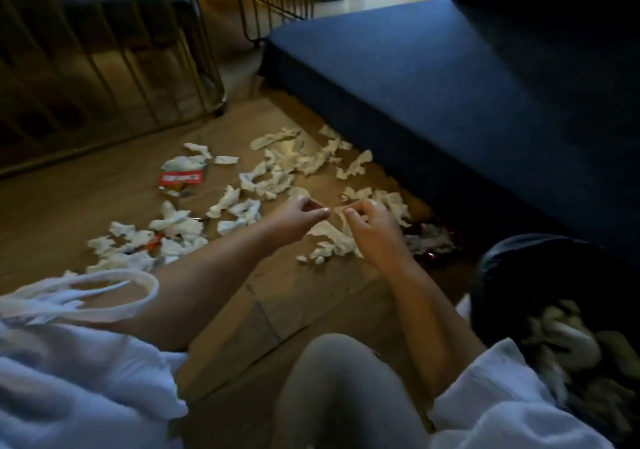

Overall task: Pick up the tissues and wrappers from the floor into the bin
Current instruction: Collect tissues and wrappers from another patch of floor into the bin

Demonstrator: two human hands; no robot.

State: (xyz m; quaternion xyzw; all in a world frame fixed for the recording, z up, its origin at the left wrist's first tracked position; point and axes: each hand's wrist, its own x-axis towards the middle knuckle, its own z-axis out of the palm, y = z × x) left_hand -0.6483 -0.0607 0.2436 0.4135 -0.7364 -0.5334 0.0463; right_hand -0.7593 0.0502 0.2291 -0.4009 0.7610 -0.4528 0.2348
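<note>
— Where does the litter lie?
— The tissues (266,178) are strewn over the floor (86,206) in a band from left of centre up toward the middle of the frame, ending at the foot of the dark blue sofa (450,85). Most are twisted strips, many with the long axis running lower left to upper right. The red wrapper (181,177) lies flat at the band's upper left edge, its long axis about level across the frame, with a tissue touching its upper edge.
— And the hands?
— Both reach over the middle of the band. The left hand (299,215) has a narrow grip, thumb to forefinger and fingers curled; whether anything is in it I cannot tell. The right hand (372,229) is just beside it, its grip pinched at the top edge of a crumpled tissue (330,239) whose length trails toward lower centre.
— The bin?
— The bin (502,268) is dark and round, at the right of the frame near the right forearm, with pale tissues inside.
— Room to move?
— Bare floor opens below the hands, between the forearms. The sofa walls off the right side and a gold wire frame (206,45) closes the upper left. A white bag handle (145,296) loops at lower left, and a grey knee (339,379) rises at bottom centre. The floor is brown, wood-look and dimly lit
</note>
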